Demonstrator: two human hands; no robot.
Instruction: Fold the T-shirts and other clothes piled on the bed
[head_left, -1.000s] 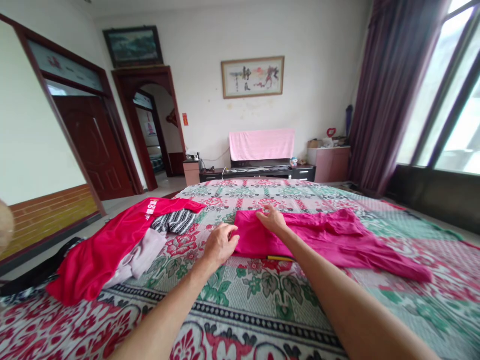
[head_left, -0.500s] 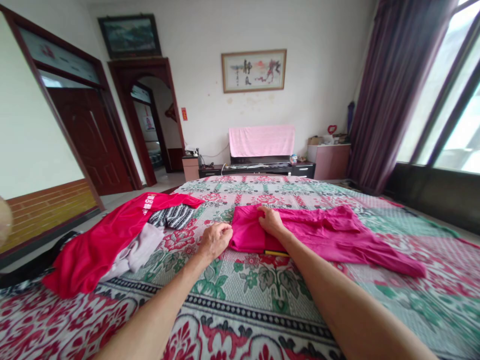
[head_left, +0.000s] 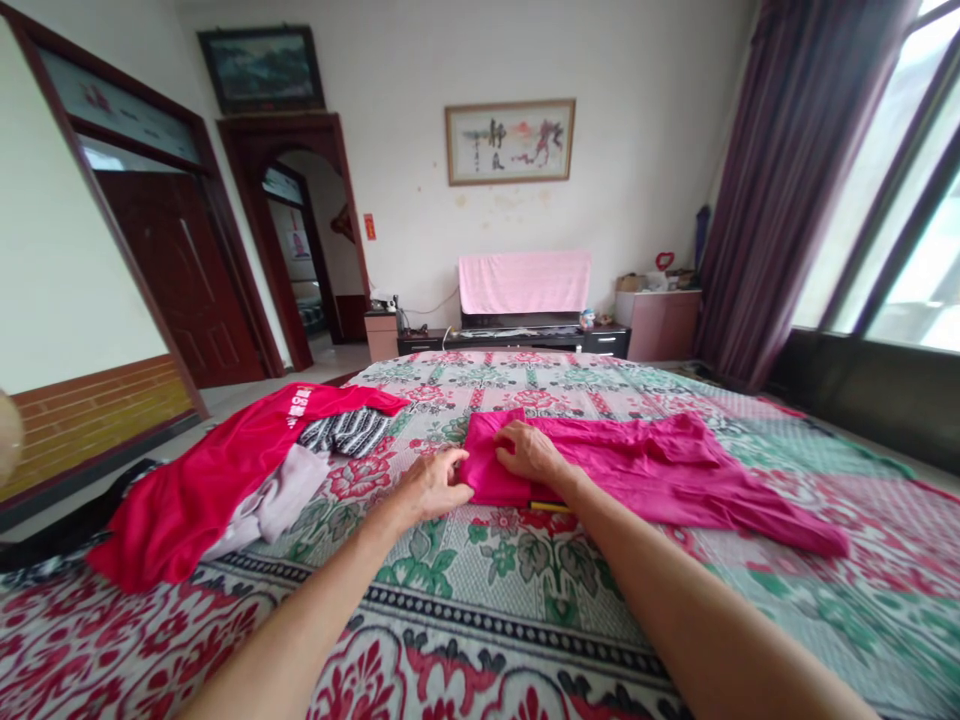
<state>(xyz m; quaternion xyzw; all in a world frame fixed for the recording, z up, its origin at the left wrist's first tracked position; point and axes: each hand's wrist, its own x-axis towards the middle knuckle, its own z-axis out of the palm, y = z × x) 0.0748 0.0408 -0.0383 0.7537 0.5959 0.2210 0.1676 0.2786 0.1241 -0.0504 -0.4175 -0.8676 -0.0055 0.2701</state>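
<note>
A bright pink garment [head_left: 637,460] lies stretched out on the patterned bedspread, its left end folded over into a rough square. My left hand [head_left: 431,488] is at that folded end, thumb and fingers apart and touching the left edge. On top of the fold rests my right hand [head_left: 534,453], its fingers curled together onto the cloth; their tips are partly hidden. A short yellow and black strip [head_left: 549,507] peeks out from under the near edge of the garment. The garment's far right end tapers into a narrow, wrinkled length.
The bedspread [head_left: 480,600] has red, green and black floral patterns. To the left lies a heap with a red garment [head_left: 225,470], a black-and-white patterned cloth [head_left: 345,432] and a pale cloth [head_left: 274,500]. A low cabinet [head_left: 427,345] stands beyond the bed.
My right hand has moved left and nearer, from the fold's far edge onto its middle. My left thumb and fingers have spread apart at the left edge.
</note>
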